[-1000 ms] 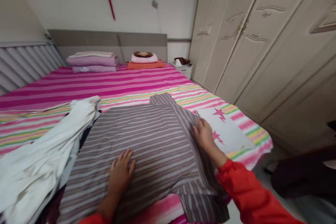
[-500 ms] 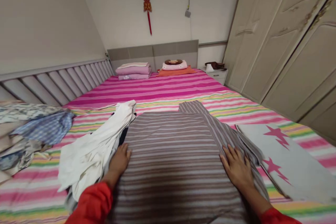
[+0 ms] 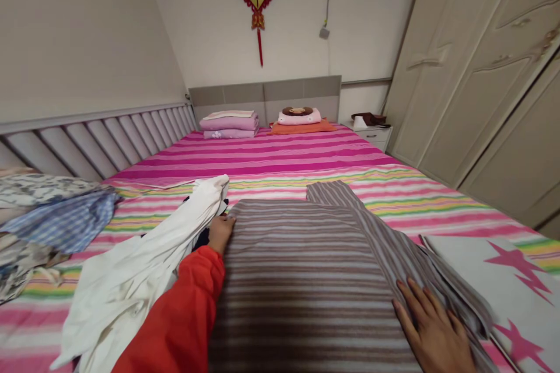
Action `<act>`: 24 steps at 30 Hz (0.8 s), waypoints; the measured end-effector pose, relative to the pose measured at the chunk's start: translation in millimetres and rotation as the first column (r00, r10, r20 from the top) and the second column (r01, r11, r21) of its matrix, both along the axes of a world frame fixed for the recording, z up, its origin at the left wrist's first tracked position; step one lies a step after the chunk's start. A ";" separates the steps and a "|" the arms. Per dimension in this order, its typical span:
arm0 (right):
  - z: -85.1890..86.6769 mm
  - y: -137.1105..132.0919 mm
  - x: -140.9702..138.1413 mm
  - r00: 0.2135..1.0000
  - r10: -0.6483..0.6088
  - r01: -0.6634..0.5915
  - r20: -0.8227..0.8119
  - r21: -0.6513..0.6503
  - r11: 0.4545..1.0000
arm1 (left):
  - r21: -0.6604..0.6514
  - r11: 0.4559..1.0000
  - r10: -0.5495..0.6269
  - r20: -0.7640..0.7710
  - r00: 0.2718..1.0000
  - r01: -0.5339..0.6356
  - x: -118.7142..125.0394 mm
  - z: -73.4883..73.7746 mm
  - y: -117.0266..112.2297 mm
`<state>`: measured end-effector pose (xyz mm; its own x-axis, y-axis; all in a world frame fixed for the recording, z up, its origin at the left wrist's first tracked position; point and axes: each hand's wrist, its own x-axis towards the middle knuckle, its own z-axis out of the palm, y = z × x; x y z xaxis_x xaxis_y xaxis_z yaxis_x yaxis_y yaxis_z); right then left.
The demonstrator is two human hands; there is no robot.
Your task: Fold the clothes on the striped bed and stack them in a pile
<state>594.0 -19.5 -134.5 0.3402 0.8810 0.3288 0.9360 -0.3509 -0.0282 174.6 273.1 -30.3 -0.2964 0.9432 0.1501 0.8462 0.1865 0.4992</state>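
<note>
Since half a second ago, the left hand [image 3: 221,232] has slid up to the striped garment's [image 3: 301,280] upper left corner, fingers curled at its edge; whether they grip cannot be told. The right hand [image 3: 433,335] lies open and flat at lower right. Smoothing seems underway on the bed [image 3: 280,154] at frame center; folding would need both edges gripped.
</note>
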 end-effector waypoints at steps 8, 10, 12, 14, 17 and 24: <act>6.3 1.5 -3.9 0.999 -0.015 0.015 -0.032 0.001 1.000 | 0.046 0.596 -0.793 -0.123 0.596 0.802 53.5 -38.1 -72.7; 8.6 0.8 -5.8 0.999 -0.021 0.021 -0.039 -0.002 1.000 | 0.037 0.633 -0.766 -0.114 0.633 0.773 58.5 -38.7 -80.6; 11.2 0.3 -7.5 0.999 -0.028 0.028 -0.046 -0.007 1.000 | -0.028 0.748 -0.662 -0.095 0.743 0.663 63.9 -32.9 -83.3; 13.6 0.4 -8.7 0.998 -0.032 0.031 -0.053 -0.015 0.999 | -0.108 0.785 -0.620 -0.165 0.767 0.611 72.9 -24.5 -85.0; 15.3 1.2 -9.5 0.998 -0.030 0.029 -0.059 -0.020 0.999 | -0.213 0.789 -0.615 -0.298 0.731 0.577 90.5 -13.4 -85.3; 15.1 -0.1 -9.7 0.997 -0.035 0.034 -0.065 -0.017 0.999 | -0.139 0.951 -0.304 -0.286 0.909 0.275 55.6 46.8 -21.5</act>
